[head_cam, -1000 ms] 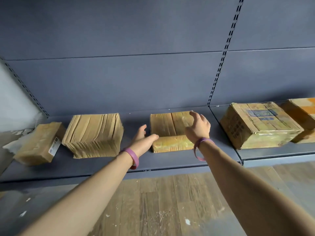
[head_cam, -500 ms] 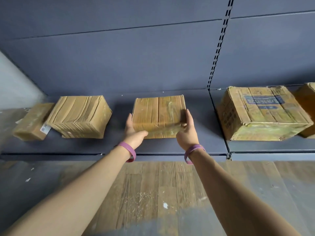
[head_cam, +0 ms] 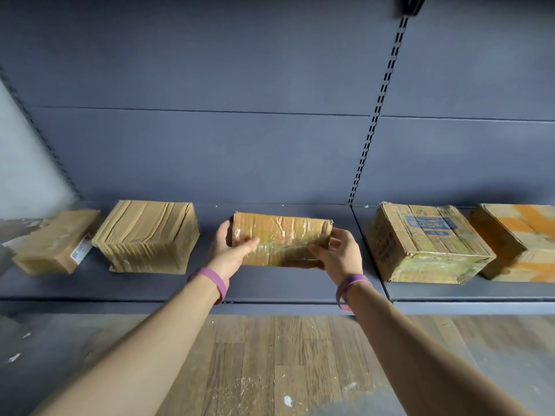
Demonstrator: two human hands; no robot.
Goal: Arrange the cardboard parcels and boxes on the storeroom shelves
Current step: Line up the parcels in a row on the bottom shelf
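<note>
A flat cardboard parcel wrapped in clear tape (head_cam: 282,238) is held just above the grey shelf (head_cam: 270,283), tilted so its taped side faces me. My left hand (head_cam: 229,250) grips its left end, thumb across the front. My right hand (head_cam: 339,253) grips its right end from below and the side. Both wrists wear purple bands. To the left on the shelf sit a tape-wrapped box (head_cam: 147,235) and a smaller parcel with a white label (head_cam: 57,241).
On the adjoining shelf section to the right stand a worn box with blue print (head_cam: 426,241) and a box with orange tape (head_cam: 516,238). A slotted upright (head_cam: 375,115) divides the grey back panels. Wooden floor (head_cam: 285,364) lies below the shelf edge.
Both hands closed on the middle parcel's ends and lifted it off the shelf, tipping its front face up toward me. The camera moved closer and tilted up.
</note>
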